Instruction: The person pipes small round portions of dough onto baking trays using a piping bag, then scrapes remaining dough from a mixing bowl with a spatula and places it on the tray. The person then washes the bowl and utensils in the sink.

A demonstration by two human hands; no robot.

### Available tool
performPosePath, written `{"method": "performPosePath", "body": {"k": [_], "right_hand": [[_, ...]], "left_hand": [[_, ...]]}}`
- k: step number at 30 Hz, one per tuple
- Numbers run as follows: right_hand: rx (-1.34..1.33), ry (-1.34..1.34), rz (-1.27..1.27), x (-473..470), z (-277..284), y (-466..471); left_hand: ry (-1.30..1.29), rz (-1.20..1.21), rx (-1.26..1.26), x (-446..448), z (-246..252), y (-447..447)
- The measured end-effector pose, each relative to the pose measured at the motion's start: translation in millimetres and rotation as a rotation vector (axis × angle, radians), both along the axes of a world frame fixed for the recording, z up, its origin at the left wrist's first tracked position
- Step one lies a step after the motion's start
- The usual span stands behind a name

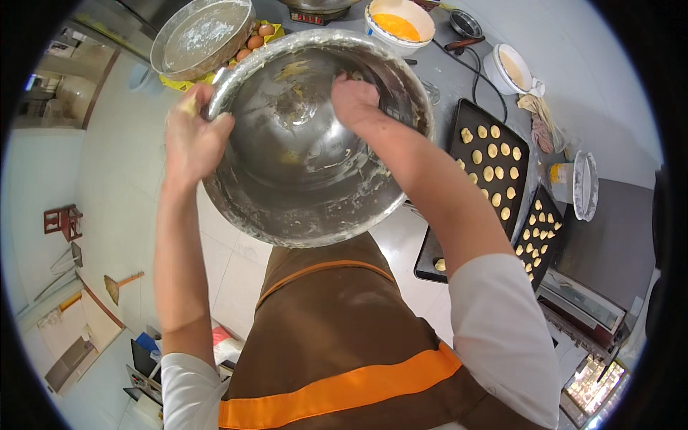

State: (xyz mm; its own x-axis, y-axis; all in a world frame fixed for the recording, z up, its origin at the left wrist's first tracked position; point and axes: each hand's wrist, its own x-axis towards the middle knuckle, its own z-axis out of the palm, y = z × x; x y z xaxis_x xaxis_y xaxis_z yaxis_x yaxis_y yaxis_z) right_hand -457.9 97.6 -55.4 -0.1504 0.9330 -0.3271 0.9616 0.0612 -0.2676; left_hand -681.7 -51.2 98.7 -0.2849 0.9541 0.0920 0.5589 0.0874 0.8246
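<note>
A large metal mixing bowl (301, 215), smeared with pale dough on its rim and inner wall, is tilted so that its inside faces me. My left hand (199, 134) grips the bowl's left rim, thumb over the edge, with a bit of dough on the skin. Inside the bowl, at the upper right, my right hand (356, 98) has its fingers curled against the wall; whether it holds a scraper or a lump of dough is hidden. Yellowish residue lies on the bowl's bottom.
Baking trays with piped dough mounds (488, 156) (537, 231) stand on the right. Behind the bowl are a flour sieve (161, 59), brown eggs (255, 42), a white bucket with orange-yellow contents (398, 27) and a scale (312, 17). A black cable (477, 70) and a smaller white bucket (502, 70) lie farther right.
</note>
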Motion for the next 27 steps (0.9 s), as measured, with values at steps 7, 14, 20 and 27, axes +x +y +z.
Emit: {"method": "performPosePath", "body": {"k": [7,14,20,27], "right_hand": [[-0.258,-0.031,0.038,-24.6,-119.2,-43.3],[-1.147,1.065,-0.385,-125.6,-61.8,-118.8],[-1.343,1.507,-0.580,-128.5,14.7,-152.1],[-0.757,1.178,-0.321,-49.4,24.7,-117.3]], "left_hand": [[-0.105,-0.016,0.116,5.6,-22.4,-11.6],[-0.415,0.182,0.118,-35.9,-52.5,-37.9],[-0.593,0.306,0.251,-29.2,-88.9,-61.2],[-0.728,0.345,0.118,27.8,-94.2,-84.5]]}}
